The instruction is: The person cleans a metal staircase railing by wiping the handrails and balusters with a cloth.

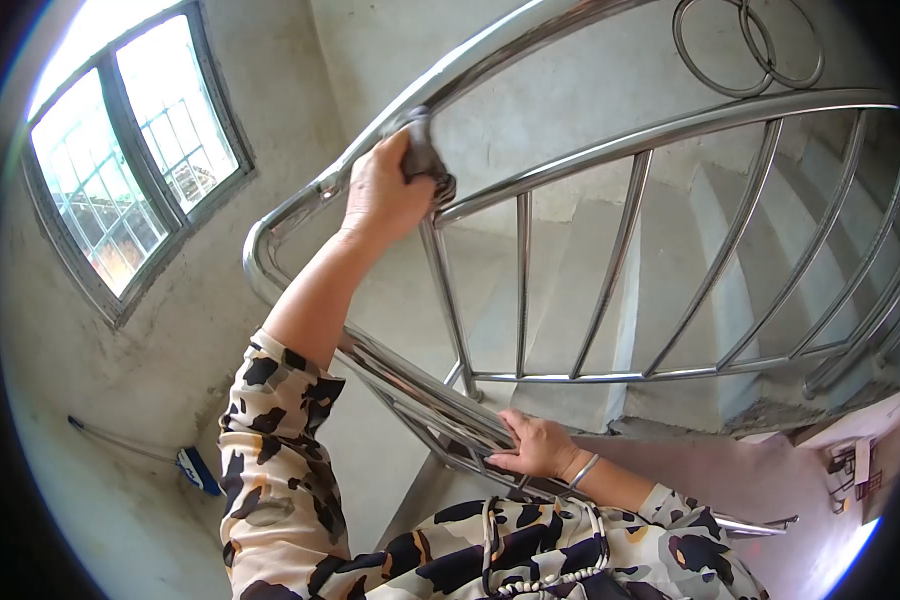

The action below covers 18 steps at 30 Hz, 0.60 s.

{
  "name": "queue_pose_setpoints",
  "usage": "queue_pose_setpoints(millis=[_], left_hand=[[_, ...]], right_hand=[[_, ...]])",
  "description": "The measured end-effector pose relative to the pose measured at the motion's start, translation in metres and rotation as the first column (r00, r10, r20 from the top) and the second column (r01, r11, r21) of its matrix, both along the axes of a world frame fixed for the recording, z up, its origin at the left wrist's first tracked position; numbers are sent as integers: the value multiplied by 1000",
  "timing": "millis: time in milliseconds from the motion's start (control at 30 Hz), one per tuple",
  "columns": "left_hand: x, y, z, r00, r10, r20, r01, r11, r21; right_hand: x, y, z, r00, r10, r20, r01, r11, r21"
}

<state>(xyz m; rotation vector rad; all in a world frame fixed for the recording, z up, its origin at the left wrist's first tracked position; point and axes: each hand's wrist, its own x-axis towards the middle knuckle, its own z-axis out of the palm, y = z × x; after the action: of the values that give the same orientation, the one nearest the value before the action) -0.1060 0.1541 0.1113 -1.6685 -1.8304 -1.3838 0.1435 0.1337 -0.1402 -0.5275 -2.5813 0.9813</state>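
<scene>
My left hand [383, 195] is raised and closed around a dark grey cloth [426, 160], which is pressed to the upright post and rail at the bend of the stair railing. The shiny metal handrail [470, 62] runs up to the right just above the cloth. Lower down, my right hand [540, 446], with a bangle on its wrist, grips the descending handrail [425, 385]; part of its fingers is hidden behind the bar.
Concrete stairs [580, 270] rise behind the balusters [610, 265]. A barred window [135, 150] is in the wall at left. A blue-headed, long-handled tool [198, 470] leans near the wall. Linked metal rings [750, 45] decorate the upper railing. Small furniture [855, 470] stands far below.
</scene>
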Motion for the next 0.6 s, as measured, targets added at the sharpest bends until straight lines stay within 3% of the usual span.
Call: queue_pose_setpoints(millis=[67, 167, 300, 367, 500, 533, 600], left_hand=[[6, 12, -7, 929, 48, -368, 6, 990, 142], [-11, 37, -29, 762, 151, -629, -213, 977, -24], [-9, 46, -71, 695, 99, -712, -213, 974, -72], [-2, 43, -71, 834, 92, -544, -304, 900, -314], [-5, 26, -85, 779, 101, -619, -256, 952, -167], [-6, 20, -86, 806, 57, -589, -170, 976, -137], [-25, 20, -63, 734, 44, -678, -173, 977, -124]], right_hand=[[1, 0, 5, 998, 0, 61, 0, 1000, 3], [2, 0, 3, 1000, -4, 23, 3, 1000, 28], [3, -2, 2, 1000, -18, 1, 18, 999, 27], [3, 0, 8, 996, 1, 88, 1, 1000, -24], [5, 1, 0, 1000, -11, -6, 11, 999, 36], [5, 0, 2, 1000, -6, 9, 6, 1000, 15], [3, 1, 3, 1000, -2, 23, 2, 1000, 0]])
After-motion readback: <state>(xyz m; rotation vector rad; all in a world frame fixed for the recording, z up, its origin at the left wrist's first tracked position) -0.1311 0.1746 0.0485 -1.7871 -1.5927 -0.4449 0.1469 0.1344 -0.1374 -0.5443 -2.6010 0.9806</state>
